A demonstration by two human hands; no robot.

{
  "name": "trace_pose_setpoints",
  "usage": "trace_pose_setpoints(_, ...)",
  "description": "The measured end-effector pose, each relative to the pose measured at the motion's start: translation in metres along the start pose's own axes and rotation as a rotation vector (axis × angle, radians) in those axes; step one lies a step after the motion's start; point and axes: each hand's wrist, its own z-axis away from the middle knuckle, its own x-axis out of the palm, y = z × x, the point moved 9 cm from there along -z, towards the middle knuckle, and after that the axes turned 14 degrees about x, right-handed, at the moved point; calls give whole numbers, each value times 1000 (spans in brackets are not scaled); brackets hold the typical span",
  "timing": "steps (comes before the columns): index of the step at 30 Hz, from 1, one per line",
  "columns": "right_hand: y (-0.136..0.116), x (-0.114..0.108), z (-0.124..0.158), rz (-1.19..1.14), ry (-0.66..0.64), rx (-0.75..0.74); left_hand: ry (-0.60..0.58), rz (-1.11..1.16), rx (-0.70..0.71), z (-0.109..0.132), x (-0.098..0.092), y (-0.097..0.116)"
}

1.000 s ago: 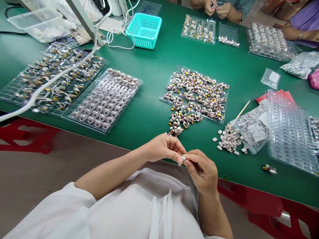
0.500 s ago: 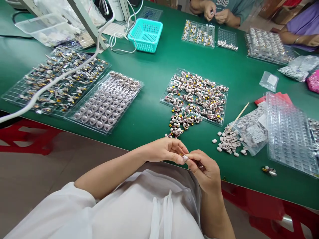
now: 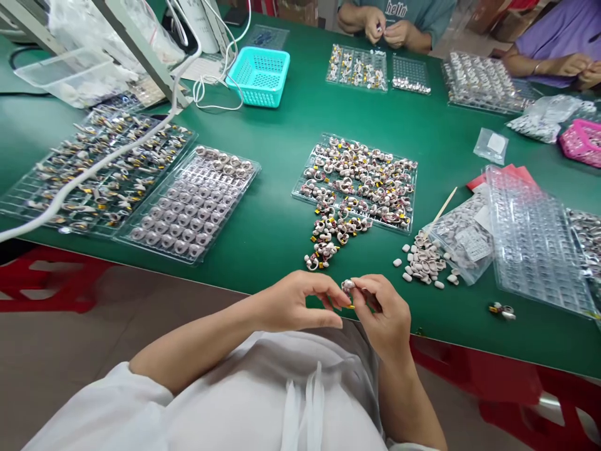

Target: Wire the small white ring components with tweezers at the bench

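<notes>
Between thumb and fingers, my right hand (image 3: pixel 382 313) pinches a small whitish part (image 3: pixel 348 285) near the table's front edge. My left hand (image 3: pixel 300 304) is beside it, thumb and fingers apart, fingertips close to the part and a bit of yellow. Beyond my hands, a clear tray (image 3: pixel 297 191) holds many small beige parts with yellow bits, and a pile of similar parts (image 3: pixel 328 235) spills from its front. To the right lie loose beige caps (image 3: pixel 425 260) beside a plastic bag of caps (image 3: pixel 469 241).
Trays of parts (image 3: pixel 188 210) stand at the left, under a white cable (image 3: pixel 107 160). A turquoise basket (image 3: pixel 260 94) is at the back. Stacked clear trays (image 3: pixel 535 244) lie right, with a small part (image 3: pixel 502 311) in front. Two other people work across the table.
My left thumb has moved away from the small part, opening that hand. My right hand still pinches the part. The whole view has shifted slightly.
</notes>
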Motion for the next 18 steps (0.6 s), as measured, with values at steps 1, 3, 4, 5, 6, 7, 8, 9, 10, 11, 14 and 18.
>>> trace_pose_setpoints(1,-2,-1,0,1,10,-29,-32,12,7,1,4,1)
trace_pose_setpoints(3,-6,-4,1,-7,11,-83,-15,87,-37,3,6,-5)
trace_pose_setpoints(4,-8,-5,1,-20,1,-112,39,151,-79,4,3,-11)
trace_pose_setpoints(5,-10,-5,1,-36,-16,-142,108,224,-121,5,-1,-17)
trace_pose_setpoints(6,-12,-5,2,-54,-37,-175,177,299,-159,6,-4,-24)
trace_pose_setpoints(7,-13,-5,2,-71,-59,-210,228,371,-191,6,-6,-30)
trace_pose_setpoints(8,-15,-4,3,-83,-80,-243,250,433,-216,6,-6,-34)
trace_pose_setpoints(9,-15,-3,3,-89,-104,-269,242,485,-237,5,-4,-36)
trace_pose_setpoints(10,-16,-1,3,-89,-129,-288,211,528,-258,4,-1,-38)
trace_pose_setpoints(11,-16,0,2,-86,-151,-302,167,557,-278,3,2,-39)
trace_pose_setpoints(14,-20,6,0,-60,-232,-335,11,567,-317,1,10,-39)
trace_pose_setpoints(18,-23,9,-5,-84,-312,-273,-26,492,-295,-3,9,-37)
